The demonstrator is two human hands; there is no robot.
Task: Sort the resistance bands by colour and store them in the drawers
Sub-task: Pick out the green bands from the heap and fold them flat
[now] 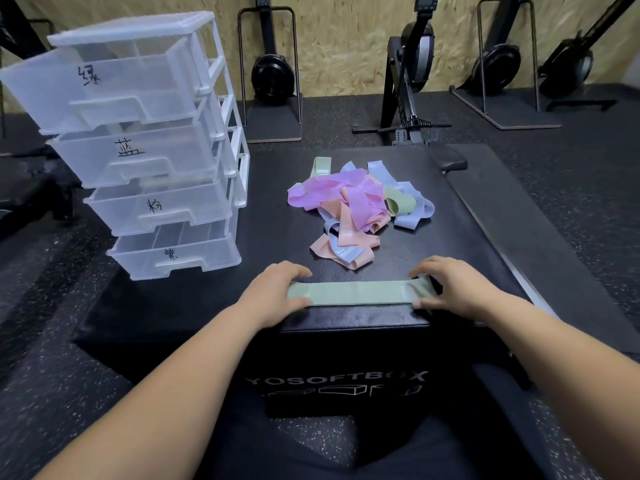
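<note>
Sage-green band [360, 293] btwn fingers [300, 271]; beyond them pile [349, 202]: purple, peach, pale-blue, green. Drawers [162, 209] clear-white, box [270, 220] black.

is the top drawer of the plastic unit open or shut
Open: the clear plastic top drawer juts well forward of the white frame that holds it.

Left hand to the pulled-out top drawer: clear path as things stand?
Probably yes. The top drawer is pulled out and nothing stands between it and the left hand, though that hand and the right hand both hold the green band.
</note>
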